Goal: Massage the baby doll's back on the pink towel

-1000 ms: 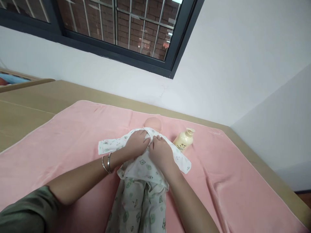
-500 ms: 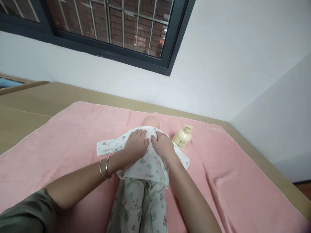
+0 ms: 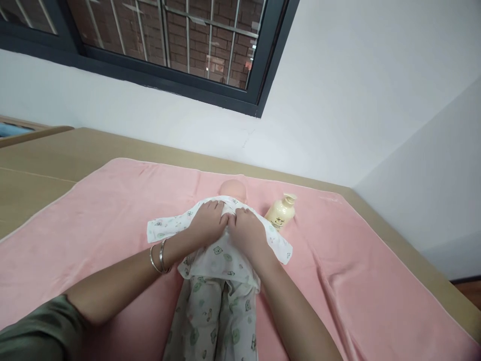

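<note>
A baby doll (image 3: 233,189) lies on its back, only the top of its head showing beyond the collar. It is covered by a white baby shirt (image 3: 218,258) with small animal prints, sleeves spread to both sides, and matching baby trousers (image 3: 203,311). My left hand (image 3: 208,221), with two bangles on the wrist, is closed on the shirt's upper chest, fingers curled into the cloth. Beside it, my right hand (image 3: 248,231) is closed on the shirt front too, thumbs nearly touching. The cloth between them is bunched; fastenings, if any, are hidden.
A cream pump bottle (image 3: 281,212) lies tilted beside the right sleeve. Beneath everything spreads a pink blanket (image 3: 101,220), creased at the right, over a wooden surface (image 3: 41,165). Behind it rise a white wall (image 3: 300,145) and a dark-framed window (image 3: 210,95).
My right hand has curled its fingers in and moved closer to the left, so the thumbs come together on the shirt. The left hand stays at the upper chest.
</note>
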`<state>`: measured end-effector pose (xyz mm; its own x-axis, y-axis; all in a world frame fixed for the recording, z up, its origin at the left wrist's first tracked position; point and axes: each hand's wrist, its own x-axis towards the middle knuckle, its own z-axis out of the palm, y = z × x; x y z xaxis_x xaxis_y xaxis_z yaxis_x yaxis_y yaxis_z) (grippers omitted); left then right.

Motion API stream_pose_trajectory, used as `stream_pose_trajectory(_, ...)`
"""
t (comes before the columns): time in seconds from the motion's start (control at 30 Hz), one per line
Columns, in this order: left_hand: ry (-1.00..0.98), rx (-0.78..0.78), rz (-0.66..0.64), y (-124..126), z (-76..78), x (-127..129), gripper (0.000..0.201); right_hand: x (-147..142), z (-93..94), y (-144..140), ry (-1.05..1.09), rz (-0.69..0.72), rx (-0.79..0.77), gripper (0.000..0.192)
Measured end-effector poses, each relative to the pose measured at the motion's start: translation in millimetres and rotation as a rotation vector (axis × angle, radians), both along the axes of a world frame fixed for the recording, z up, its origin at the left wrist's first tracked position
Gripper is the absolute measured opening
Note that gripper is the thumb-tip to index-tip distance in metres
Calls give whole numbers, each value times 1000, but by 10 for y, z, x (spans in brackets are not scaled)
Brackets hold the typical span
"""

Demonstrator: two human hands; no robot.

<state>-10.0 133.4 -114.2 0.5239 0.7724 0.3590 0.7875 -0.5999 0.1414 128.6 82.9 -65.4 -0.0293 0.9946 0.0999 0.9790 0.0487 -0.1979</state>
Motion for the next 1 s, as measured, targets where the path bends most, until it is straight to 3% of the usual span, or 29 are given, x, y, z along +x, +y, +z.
stream_pose_trajectory(0.1,14,125,71,-223,-56,82,35,151,-26,149,83,-24,0,34)
stream_pose_trajectory(0.2,-8,131,80,-333,-51,116,39,219,-39,212,82,-22,-7,40)
stream_pose_trajectory(0.4,-114,-36,-83,-20,40,-25,23,-13,46,-68,-110,99,18,33)
stream_pose_trajectory(0.53,-148,-123,-37,121,34,-51,26,-46,96,-116,-49,73,-2,31)
stream_pose_trajectory(0.63,-149,-92,7,34,22,-8,30,66,78,5,51,20,-25,31)
stream_pose_trajectory(0.83,-60,22,-24,-297,51,44,31,268,-46,236,83,-8,-28,36)
stream_pose_trajectory(1.0,-78,-56,-77,-182,119,6,25,188,-38,171,5,26,10,38)
